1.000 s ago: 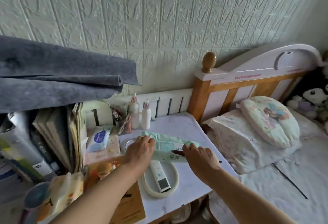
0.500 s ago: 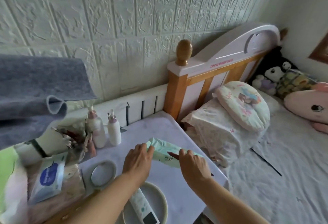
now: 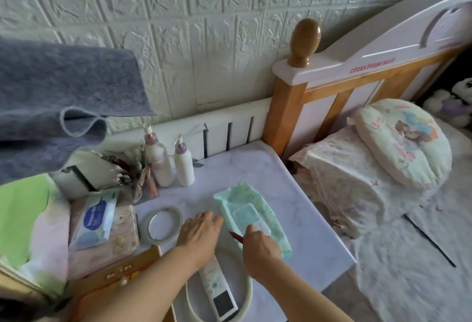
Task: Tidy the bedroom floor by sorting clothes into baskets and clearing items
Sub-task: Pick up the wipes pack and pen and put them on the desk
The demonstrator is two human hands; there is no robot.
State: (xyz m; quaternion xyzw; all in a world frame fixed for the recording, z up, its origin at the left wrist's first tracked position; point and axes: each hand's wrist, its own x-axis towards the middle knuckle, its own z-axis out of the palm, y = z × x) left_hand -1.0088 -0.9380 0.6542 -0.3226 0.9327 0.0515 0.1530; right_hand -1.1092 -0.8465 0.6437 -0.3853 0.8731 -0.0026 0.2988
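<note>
Resting flat with relaxed fingers on the bedside table (image 3: pixel 319 219), the left hand (image 3: pixel 199 232) steadies itself beside the green wipes pack (image 3: pixel 251 215) (lying near the table's middle), while the right hand (image 3: pixel 261 247) presses its near-right end, apparently straightening it.

**Soft daylight, a bent wide-angle view**

The room is evenly and softly lit, with no hard shadows on the white marble-patterned tabletop (image 3: pixel 255 168). The embossed white brick-pattern wall (image 3: pixel 178 28) shows gentle relief shading. The wide lens bows the white and wooden headboard (image 3: pixel 357 66) (straight lines curve near the edges). The lime-green cloth (image 3: pixel 20 214) at the left is smeared and unfocused; the grey felt sheet (image 3: pixel 63 91) looks soft too.
</note>
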